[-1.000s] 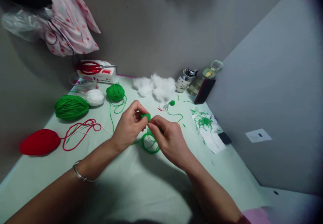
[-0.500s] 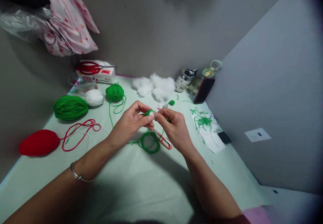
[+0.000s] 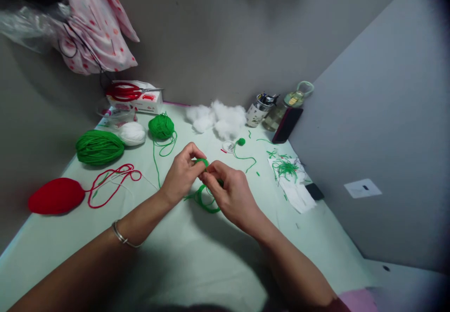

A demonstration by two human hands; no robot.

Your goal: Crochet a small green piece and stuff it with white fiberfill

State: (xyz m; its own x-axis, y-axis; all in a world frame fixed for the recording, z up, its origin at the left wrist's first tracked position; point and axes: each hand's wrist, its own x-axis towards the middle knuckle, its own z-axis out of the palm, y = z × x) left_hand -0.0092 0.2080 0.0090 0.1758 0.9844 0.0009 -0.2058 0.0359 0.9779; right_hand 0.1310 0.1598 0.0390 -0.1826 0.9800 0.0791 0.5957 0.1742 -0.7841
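Note:
Between the fingertips of my left hand (image 3: pixel 181 173) is a small green crocheted piece (image 3: pixel 201 162), mostly covered by the fingers. My right hand (image 3: pixel 230 190) meets it from the other side, its thumb and forefinger pinched together at the piece's edge. Some green also shows beside the right fingers, too hidden to make out. Below both hands lies a loose coil of green yarn (image 3: pixel 207 204) on the table, partly behind the right hand. Beyond them sits a small green ball (image 3: pixel 241 141) with a yarn tail, beside a clear round item (image 3: pixel 228 147).
White stuffing (image 3: pixel 218 117) lies at the back. Left are a green skein (image 3: pixel 99 147), white yarn (image 3: pixel 132 133), a green yarn ball (image 3: pixel 161 126) and red yarn (image 3: pixel 56 195). Red scissors (image 3: pixel 123 91) rest on a box. Right stand a pen cup (image 3: pixel 256 115), bottle (image 3: pixel 277 115) and phone (image 3: pixel 287 125).
Both hands have shifted slightly, the right one leftward and lower over the yarn coil. White stuffing at the green piece no longer shows, and the orange-handled tool beneath is now hidden.

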